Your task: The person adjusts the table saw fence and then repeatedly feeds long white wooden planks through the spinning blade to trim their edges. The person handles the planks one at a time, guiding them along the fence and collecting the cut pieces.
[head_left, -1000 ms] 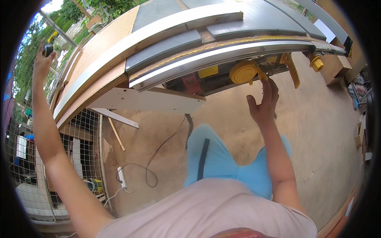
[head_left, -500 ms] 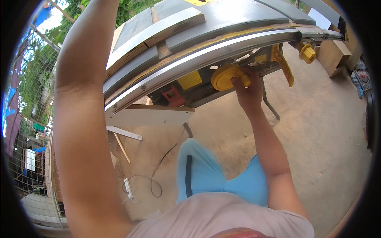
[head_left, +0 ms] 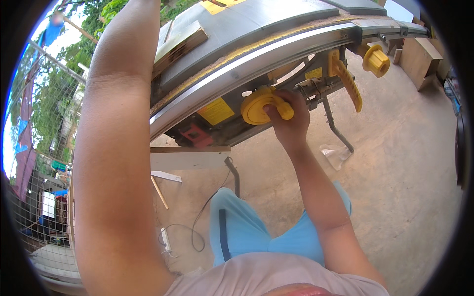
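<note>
Concrete floor (head_left: 395,158) spreads beneath a grey machine table (head_left: 266,27) edged with a silver rail (head_left: 232,76). Under that rail, on the machine's front, sits the yellow handwheel (head_left: 253,109); my right hand (head_left: 292,121) grasps its right side, fingers curled around it and thumb against its face. Just right of my hand hangs a yellow lever (head_left: 349,84), with a yellow knob (head_left: 377,61) beyond it. Left of the wheel are a yellow label (head_left: 216,111) and a red switch part (head_left: 195,134). I can't tell what my left hand holds: that arm (head_left: 113,172) reaches past the top edge.
</note>
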A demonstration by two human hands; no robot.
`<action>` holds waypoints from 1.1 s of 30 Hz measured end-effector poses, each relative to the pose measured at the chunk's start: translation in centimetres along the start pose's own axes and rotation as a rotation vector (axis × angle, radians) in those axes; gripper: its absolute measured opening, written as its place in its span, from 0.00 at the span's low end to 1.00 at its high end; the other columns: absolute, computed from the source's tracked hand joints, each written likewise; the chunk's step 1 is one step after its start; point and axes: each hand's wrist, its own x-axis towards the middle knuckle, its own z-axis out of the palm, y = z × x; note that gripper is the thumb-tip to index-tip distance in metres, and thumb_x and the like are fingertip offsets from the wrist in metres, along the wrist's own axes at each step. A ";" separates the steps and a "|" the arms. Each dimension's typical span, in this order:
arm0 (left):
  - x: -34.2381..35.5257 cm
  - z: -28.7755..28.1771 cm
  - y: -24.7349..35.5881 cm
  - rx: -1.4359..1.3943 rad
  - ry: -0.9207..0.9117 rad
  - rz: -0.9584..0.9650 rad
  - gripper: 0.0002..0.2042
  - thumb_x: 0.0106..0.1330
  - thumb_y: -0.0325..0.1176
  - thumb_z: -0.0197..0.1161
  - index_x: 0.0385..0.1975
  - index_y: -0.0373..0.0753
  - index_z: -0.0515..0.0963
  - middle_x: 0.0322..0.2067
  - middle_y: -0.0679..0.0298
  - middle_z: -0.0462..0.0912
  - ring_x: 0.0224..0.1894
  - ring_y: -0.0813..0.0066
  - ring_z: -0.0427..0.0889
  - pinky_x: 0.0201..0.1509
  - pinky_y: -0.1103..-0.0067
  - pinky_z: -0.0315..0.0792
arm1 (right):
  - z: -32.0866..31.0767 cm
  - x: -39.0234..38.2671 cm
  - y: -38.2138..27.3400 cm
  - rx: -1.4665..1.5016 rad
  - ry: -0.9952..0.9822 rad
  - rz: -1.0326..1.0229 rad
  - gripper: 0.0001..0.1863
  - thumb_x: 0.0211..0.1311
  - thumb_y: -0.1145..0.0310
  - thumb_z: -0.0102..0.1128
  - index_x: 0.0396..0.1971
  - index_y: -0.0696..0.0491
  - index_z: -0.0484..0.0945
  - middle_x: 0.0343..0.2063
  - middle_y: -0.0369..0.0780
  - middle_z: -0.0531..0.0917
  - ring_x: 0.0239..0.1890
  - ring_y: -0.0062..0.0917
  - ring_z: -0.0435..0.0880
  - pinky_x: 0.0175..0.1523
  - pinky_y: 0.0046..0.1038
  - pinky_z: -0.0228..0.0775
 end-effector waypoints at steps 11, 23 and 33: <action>-0.5 0.5 -1.3 0.038 -0.022 -0.016 0.18 0.80 0.53 0.55 0.63 0.54 0.68 0.54 0.63 0.71 0.55 0.54 0.72 0.59 0.40 0.69 | -0.4 0.8 0.4 -0.195 0.054 -0.210 0.19 0.56 0.75 0.76 0.48 0.51 0.83 0.47 0.42 0.79 0.48 0.35 0.84 0.51 0.34 0.82; 1.5 -0.2 -2.7 0.012 -0.095 0.023 0.11 0.81 0.52 0.54 0.47 0.53 0.70 0.37 0.69 0.69 0.37 0.66 0.73 0.43 0.48 0.77 | -0.3 1.0 0.6 -0.253 0.071 -0.251 0.15 0.58 0.76 0.74 0.45 0.51 0.83 0.43 0.40 0.83 0.47 0.34 0.84 0.50 0.34 0.81; 0.2 1.2 -2.3 0.087 -0.033 0.045 0.17 0.78 0.53 0.59 0.55 0.50 0.70 0.43 0.63 0.72 0.38 0.61 0.78 0.40 0.54 0.80 | -0.6 1.2 0.4 -0.234 0.037 -0.225 0.16 0.58 0.76 0.75 0.46 0.51 0.84 0.43 0.40 0.83 0.46 0.33 0.84 0.50 0.32 0.81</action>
